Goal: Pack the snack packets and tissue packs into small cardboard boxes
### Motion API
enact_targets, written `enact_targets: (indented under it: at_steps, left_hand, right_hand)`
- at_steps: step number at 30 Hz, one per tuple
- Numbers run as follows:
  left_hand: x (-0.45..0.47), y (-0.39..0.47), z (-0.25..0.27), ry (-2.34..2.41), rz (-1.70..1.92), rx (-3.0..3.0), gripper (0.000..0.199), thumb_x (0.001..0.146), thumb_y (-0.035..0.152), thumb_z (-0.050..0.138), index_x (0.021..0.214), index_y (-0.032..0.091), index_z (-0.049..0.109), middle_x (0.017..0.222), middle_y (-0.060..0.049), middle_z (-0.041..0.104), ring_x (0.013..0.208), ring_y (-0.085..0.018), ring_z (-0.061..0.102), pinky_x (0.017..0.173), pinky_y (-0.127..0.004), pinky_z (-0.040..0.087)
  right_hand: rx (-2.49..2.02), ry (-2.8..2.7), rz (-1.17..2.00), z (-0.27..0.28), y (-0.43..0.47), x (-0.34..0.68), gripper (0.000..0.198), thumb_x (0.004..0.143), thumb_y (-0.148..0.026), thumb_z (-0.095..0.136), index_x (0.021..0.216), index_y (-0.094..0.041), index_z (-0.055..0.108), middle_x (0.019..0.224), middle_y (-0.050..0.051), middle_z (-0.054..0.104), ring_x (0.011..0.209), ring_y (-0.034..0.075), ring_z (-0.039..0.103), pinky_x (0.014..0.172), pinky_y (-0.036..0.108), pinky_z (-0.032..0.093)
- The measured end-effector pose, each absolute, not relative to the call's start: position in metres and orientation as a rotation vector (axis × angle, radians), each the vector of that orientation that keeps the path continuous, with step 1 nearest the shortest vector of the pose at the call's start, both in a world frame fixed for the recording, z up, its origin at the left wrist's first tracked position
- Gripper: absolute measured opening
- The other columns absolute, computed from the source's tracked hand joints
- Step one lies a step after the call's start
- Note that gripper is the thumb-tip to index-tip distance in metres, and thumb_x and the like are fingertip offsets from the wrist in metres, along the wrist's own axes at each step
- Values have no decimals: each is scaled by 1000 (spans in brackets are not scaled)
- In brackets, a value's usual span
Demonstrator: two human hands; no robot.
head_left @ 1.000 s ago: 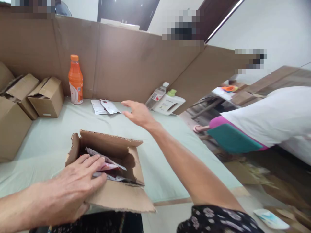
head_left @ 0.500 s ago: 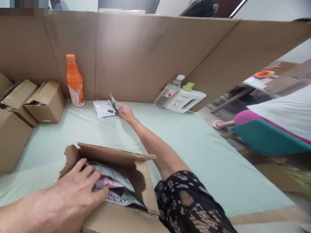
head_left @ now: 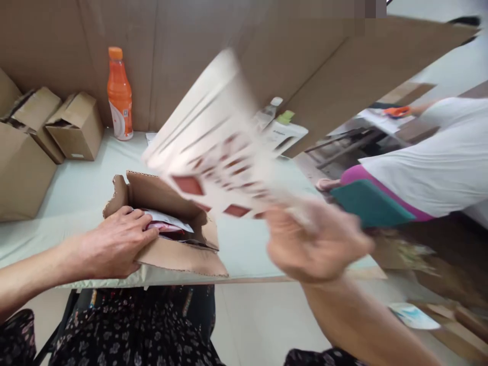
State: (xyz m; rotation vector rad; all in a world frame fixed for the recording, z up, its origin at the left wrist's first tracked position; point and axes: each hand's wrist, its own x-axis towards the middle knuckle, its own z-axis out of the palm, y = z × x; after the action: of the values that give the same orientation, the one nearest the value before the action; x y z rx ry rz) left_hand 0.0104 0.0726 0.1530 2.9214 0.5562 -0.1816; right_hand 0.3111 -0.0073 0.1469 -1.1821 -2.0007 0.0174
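Status: partway, judging from how things lie. Your open cardboard box (head_left: 194, 262) sits near the front edge of the tabletop (head_left: 244, 249), with packets (head_left: 171, 221) inside: a whitish one on top, a pink one showing beneath. That much is done; the count is unclear, since your left hand (head_left: 122, 239) covers part of the contents.

Left hand: fingers bent over the box's near left side, tips at the packets. Cannot tell whether they grip or merely rest.

Right hand: closed around one end of a white packet (head_left: 229, 168) with red-brown markings, held up in the air to the right of the box and angled across the view. Motion blur; cannot tell whether you hold one packet or several together.

Unfinished, by my reading: the white packet is outside the box, and the box flaps are unfolded. A sliver of something pale (head_left: 150, 138) lies at the back, just right of the orange bottle (head_left: 120, 99); the raised packet hides the rest, so what remains there is uncertain.

Surroundings: smaller cartons (head_left: 78, 127) stand at left, contents not visible; white jug (head_left: 285, 134) at back right.
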Motion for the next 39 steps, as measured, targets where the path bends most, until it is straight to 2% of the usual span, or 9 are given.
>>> enact_targets:
  at_steps: [4, 11, 16, 23, 25, 28, 30, 36, 39]
  left_hand:
    - [10, 70, 152, 576, -159, 2899, 61, 80, 20, 66, 140, 24, 59, 126, -11, 71, 118, -32, 64, 101, -45, 47]
    - [4, 70, 148, 546, -77, 2882, 64, 81, 24, 70, 143, 25, 58, 131, -11, 70, 121, -32, 64, 103, -44, 47]
    - [4, 68, 147, 580, -52, 2910, 62, 79, 25, 73, 140, 24, 60, 124, -11, 72, 116, -32, 64, 100, -44, 48]
    - [10, 66, 153, 637, -212, 2899, 59, 79, 23, 75, 137, 15, 63, 122, -16, 71, 115, -36, 65, 98, -48, 49]
    - [11, 66, 152, 618, -173, 2898, 59, 79, 22, 74, 136, 16, 63, 122, -15, 71, 115, -35, 65, 99, -48, 49]
    - [12, 67, 148, 602, -154, 2909, 61, 78, 20, 72, 138, 15, 62, 125, -16, 71, 118, -36, 63, 101, -49, 48]
    - [13, 68, 146, 634, -202, 2896, 61, 79, 23, 72, 138, 13, 62, 124, -16, 71, 117, -37, 63, 101, -50, 48]
    - [13, 68, 145, 640, -247, 2893, 61, 79, 26, 72, 137, 14, 62, 123, -16, 71, 117, -37, 62, 104, -51, 46]
    - [8, 67, 143, 606, -230, 2913, 70, 77, 26, 74, 144, 14, 57, 122, -16, 72, 116, -38, 63, 103, -51, 46]
  right_hand:
    - [-1150, -2384, -66, 139, 11, 268, 42, 98, -9, 51, 137, -18, 65, 126, 11, 77, 118, 25, 72, 101, 44, 61]
    - [-1793, -2666, 342, 167, 52, 239, 32, 100, -25, 58, 130, -21, 69, 115, 10, 80, 106, 28, 74, 84, 35, 53]
    - [-1849, -2623, 235, 170, 54, 231, 28, 99, -10, 49, 102, -17, 76, 103, 10, 81, 91, 22, 73, 72, 29, 42]
    - [-2003, -2585, 446, 149, 52, 250, 23, 100, -18, 54, 99, -18, 77, 103, 9, 81, 96, 23, 74, 72, 29, 42]
    - [-1990, -2659, 465, 154, 50, 251, 20, 97, -23, 61, 109, -19, 76, 112, 10, 80, 104, 26, 73, 76, 30, 45]
    - [-1895, -2612, 276, 167, 46, 235, 46, 95, -31, 68, 139, -19, 64, 131, 12, 74, 116, 29, 70, 90, 35, 49]
    - [-1782, -2637, 118, 174, 47, 216, 49, 96, -30, 68, 142, -17, 60, 134, 14, 72, 120, 30, 69, 97, 39, 49]
    - [-1770, -2864, 42, 178, 67, 188, 14, 91, -14, 68, 103, -13, 74, 100, 15, 80, 94, 27, 76, 77, 32, 53]
    - [-1703, -2486, -63, 169, 59, 213, 24, 99, -11, 52, 100, -16, 76, 98, 10, 81, 87, 20, 75, 75, 28, 53]
